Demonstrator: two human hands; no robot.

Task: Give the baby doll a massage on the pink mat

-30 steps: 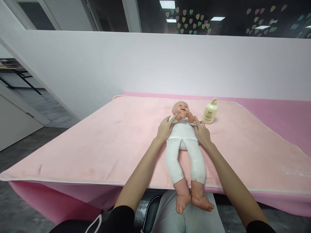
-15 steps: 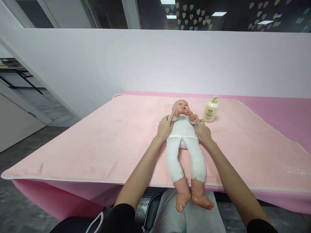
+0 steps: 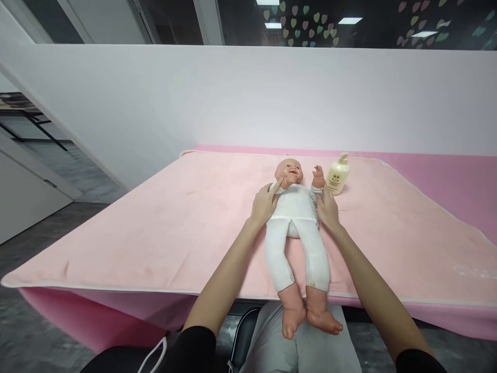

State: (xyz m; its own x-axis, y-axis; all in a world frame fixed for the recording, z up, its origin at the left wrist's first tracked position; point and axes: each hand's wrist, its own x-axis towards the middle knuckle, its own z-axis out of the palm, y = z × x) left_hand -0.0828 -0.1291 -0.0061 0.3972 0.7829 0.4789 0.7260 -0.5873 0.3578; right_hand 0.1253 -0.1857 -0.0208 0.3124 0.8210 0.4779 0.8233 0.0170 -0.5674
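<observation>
A baby doll point(image 3: 293, 207) with a white cloth body lies on its back on a light pink blanket point(image 3: 163, 223), its feet reaching past the front edge. My left hand point(image 3: 264, 203) is closed round the doll's arm at the left of the picture, the index finger along its wrist; that doll hand rests by the chin. On the other side my right hand point(image 3: 328, 206) grips the doll's other arm below the wrist. This arm points up and outward, its small hand close to the lotion bottle point(image 3: 338, 174). My fingertips are partly hidden.
The pale yellow bottle with a pump top stands upright behind my right hand. A darker pink cloth point(image 3: 446, 178) shows under the blanket. A white wall point(image 3: 248, 98) rises at the back, and a black chair point(image 3: 244, 336) is below the front edge.
My right hand has moved slightly right, swinging the doll's arm away from its mouth and out toward the bottle. My left hand and the doll's other arm have stayed nearly still.
</observation>
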